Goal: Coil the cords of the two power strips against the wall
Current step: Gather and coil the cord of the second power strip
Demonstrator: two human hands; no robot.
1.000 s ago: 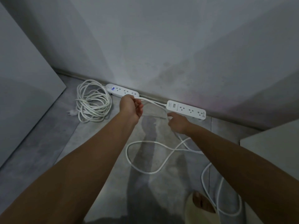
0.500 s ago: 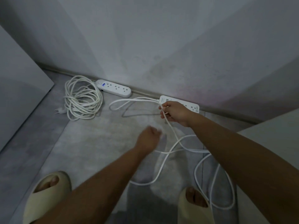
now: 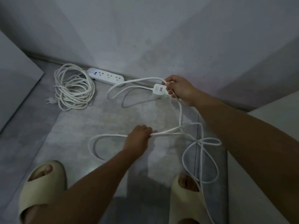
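From the head view, the lit power strip [image 3: 106,76] lies on the floor [image 3: 77,126] against the wall [image 3: 145,38], a small blue light on at its left end. Just left of it sits its coiled cord [image 3: 72,88], a loose round bundle, with the plug [image 3: 49,101] poking out at the bundle's far left.

To the right of that strip, the right hand [image 3: 179,89] has its grip clamped on the second power strip [image 3: 159,90] together with a loop of the loose cord [image 3: 169,132]; only the strip's near end shows past the fingers. That loop arcs back until it nearly touches the lit strip.

Nearer the person than the lit strip, the left hand [image 3: 139,138] has its grip closed round the same cord, which trails in sprawling, crossing loops over the floor. One strand runs along the right slipper [image 3: 186,199]. The left slipper [image 3: 42,188] stands well apart from the cord.
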